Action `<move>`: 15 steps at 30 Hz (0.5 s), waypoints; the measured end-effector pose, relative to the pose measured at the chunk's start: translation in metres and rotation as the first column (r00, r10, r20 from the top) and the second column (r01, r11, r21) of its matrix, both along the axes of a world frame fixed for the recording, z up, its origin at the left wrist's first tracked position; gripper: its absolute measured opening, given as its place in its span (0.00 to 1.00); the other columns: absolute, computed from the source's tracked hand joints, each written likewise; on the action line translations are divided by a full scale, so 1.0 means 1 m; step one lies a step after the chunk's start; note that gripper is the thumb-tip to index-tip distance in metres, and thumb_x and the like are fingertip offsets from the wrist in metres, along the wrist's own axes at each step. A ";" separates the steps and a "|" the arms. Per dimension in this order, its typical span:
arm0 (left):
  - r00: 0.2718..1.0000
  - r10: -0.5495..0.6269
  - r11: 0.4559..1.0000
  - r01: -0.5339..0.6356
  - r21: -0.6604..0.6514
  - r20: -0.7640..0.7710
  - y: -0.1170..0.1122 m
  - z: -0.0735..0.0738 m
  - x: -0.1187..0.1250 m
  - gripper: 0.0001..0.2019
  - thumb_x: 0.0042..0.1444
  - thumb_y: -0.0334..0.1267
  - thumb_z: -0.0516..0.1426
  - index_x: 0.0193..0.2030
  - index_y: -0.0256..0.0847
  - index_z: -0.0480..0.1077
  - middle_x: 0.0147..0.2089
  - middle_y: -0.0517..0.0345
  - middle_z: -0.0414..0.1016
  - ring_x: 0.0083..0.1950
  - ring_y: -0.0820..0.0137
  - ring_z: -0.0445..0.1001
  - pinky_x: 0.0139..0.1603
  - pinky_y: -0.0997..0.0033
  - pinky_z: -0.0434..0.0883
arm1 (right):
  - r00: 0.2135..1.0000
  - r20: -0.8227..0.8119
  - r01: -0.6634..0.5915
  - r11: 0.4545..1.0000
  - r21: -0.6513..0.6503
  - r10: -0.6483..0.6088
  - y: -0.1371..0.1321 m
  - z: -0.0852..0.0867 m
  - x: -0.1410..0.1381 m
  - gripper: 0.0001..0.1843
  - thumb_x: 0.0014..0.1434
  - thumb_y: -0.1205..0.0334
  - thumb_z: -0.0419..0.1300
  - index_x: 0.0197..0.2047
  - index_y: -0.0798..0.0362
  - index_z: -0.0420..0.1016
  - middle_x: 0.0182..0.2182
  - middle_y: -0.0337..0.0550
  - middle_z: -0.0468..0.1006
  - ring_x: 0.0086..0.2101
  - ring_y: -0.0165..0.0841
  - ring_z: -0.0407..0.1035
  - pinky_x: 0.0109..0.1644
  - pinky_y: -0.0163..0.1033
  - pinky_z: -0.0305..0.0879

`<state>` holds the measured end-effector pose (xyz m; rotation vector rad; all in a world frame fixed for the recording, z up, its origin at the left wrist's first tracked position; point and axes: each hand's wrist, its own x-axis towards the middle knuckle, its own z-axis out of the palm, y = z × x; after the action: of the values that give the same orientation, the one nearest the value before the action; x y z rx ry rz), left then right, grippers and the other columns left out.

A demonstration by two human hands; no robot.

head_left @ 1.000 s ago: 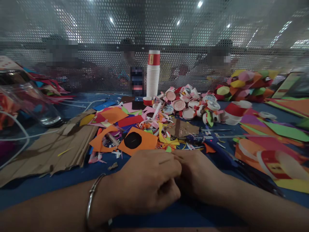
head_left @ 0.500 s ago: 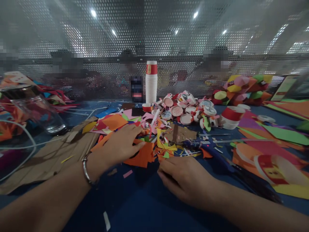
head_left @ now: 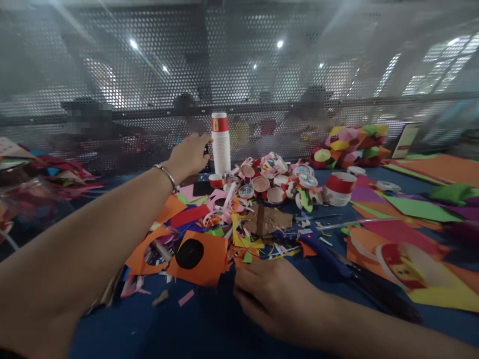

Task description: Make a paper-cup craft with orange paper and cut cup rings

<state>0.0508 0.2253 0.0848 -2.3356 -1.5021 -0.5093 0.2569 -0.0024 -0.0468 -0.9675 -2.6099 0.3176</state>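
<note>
My left hand (head_left: 190,154), with a metal bangle on its wrist, is stretched far forward. Its fingers curl beside the tall stack of white paper cups with a red band (head_left: 220,143) at the back of the table; what they grip is hidden. My right hand (head_left: 271,291) rests knuckles up on the blue table (head_left: 194,329) near the front edge. Its fingers are bent under, at the edge of the heap of coloured paper scraps (head_left: 209,234). An orange paper piece with a round black hole (head_left: 198,257) lies just left of it.
A blue glue gun (head_left: 318,244) lies right of the scraps. Cut cup bottoms (head_left: 273,177) are piled behind, with a short stack of red-banded cups (head_left: 339,188) and folded paper shapes (head_left: 350,144). Coloured sheets (head_left: 419,207) cover the right side. A perforated screen (head_left: 239,75) stands behind, people beyond it.
My hands were together at the front; the left one went onto the scraps, then reached far back to the tall cup stack. The right hand stayed near the front edge.
</note>
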 end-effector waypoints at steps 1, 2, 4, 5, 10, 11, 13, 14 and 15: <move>1.000 -0.001 0.999 0.000 0.040 0.025 0.010 0.004 0.004 0.26 0.65 0.37 0.58 0.70 0.43 0.67 0.64 0.42 0.71 0.67 0.48 0.70 0.67 0.49 0.69 | 1.000 0.004 0.003 1.000 0.005 -0.003 0.000 0.000 0.000 0.08 0.68 0.65 0.55 0.37 0.53 0.74 0.30 0.42 0.81 0.27 0.31 0.69 0.30 0.40 0.53; 0.999 -0.006 0.997 0.002 0.073 0.049 0.019 0.007 0.008 0.27 0.66 0.37 0.57 0.71 0.43 0.65 0.66 0.41 0.69 0.70 0.46 0.67 0.69 0.47 0.67 | 1.000 0.008 0.006 1.000 0.010 -0.006 0.001 0.000 -0.001 0.08 0.68 0.65 0.55 0.37 0.53 0.74 0.30 0.42 0.81 0.27 0.31 0.70 0.29 0.40 0.53; 0.995 -0.023 0.992 0.011 0.123 0.098 0.035 0.015 0.015 0.28 0.67 0.38 0.57 0.73 0.44 0.62 0.68 0.40 0.65 0.72 0.45 0.62 0.72 0.46 0.63 | 1.000 0.010 0.002 1.000 0.019 -0.002 0.002 -0.001 -0.002 0.08 0.68 0.66 0.55 0.38 0.53 0.75 0.30 0.43 0.82 0.26 0.32 0.71 0.28 0.41 0.54; 0.992 -0.029 0.990 0.012 0.141 0.121 0.043 0.020 0.017 0.28 0.67 0.39 0.57 0.73 0.43 0.61 0.68 0.40 0.64 0.72 0.45 0.61 0.73 0.46 0.62 | 1.000 0.006 -0.004 1.000 0.025 0.004 0.003 -0.002 -0.002 0.08 0.68 0.66 0.55 0.38 0.54 0.75 0.30 0.44 0.83 0.26 0.32 0.71 0.28 0.41 0.55; 0.979 -0.036 0.986 0.002 0.168 0.200 0.076 0.037 0.030 0.29 0.68 0.42 0.57 0.74 0.45 0.59 0.68 0.48 0.64 0.71 0.54 0.59 0.71 0.51 0.61 | 1.000 -0.013 -0.021 0.999 0.035 0.021 0.009 -0.009 -0.003 0.05 0.65 0.64 0.57 0.37 0.52 0.74 0.29 0.43 0.83 0.25 0.33 0.74 0.24 0.40 0.57; 0.978 -0.031 0.987 -0.003 0.162 0.209 0.081 0.040 0.033 0.29 0.68 0.43 0.57 0.74 0.46 0.59 0.68 0.49 0.64 0.70 0.54 0.61 0.70 0.51 0.62 | 1.000 -0.016 -0.024 0.999 0.035 0.024 0.010 -0.010 -0.003 0.05 0.64 0.64 0.58 0.36 0.52 0.73 0.29 0.43 0.83 0.24 0.33 0.74 0.24 0.39 0.56; 0.977 -0.014 0.990 -0.016 0.140 0.213 0.090 0.043 0.038 0.28 0.68 0.44 0.58 0.73 0.45 0.61 0.69 0.47 0.64 0.68 0.53 0.65 0.67 0.49 0.65 | 0.999 -0.018 -0.035 0.998 0.046 0.036 0.012 -0.011 -0.003 0.05 0.65 0.63 0.59 0.35 0.52 0.73 0.29 0.41 0.83 0.24 0.31 0.72 0.23 0.38 0.53; 0.977 0.000 0.992 -0.027 0.126 0.212 0.094 0.044 0.041 0.27 0.68 0.44 0.59 0.71 0.44 0.64 0.69 0.46 0.65 0.66 0.53 0.67 0.66 0.47 0.66 | 0.999 -0.015 -0.041 0.998 0.054 0.042 0.013 -0.012 -0.003 0.05 0.65 0.63 0.60 0.36 0.52 0.73 0.28 0.41 0.82 0.23 0.30 0.71 0.22 0.38 0.51; 0.978 0.013 0.993 -0.037 0.112 0.207 0.097 0.045 0.044 0.25 0.69 0.46 0.59 0.69 0.42 0.66 0.69 0.45 0.66 0.65 0.53 0.69 0.65 0.46 0.68 | 0.999 -0.014 -0.047 0.997 0.063 0.048 0.014 -0.013 -0.003 0.06 0.65 0.62 0.61 0.36 0.52 0.74 0.28 0.40 0.82 0.23 0.29 0.69 0.22 0.38 0.49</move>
<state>0.0945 0.3227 0.1302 -2.2292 -1.5431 -0.8307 0.2542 0.0120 -0.0601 -0.8800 -2.6152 0.2523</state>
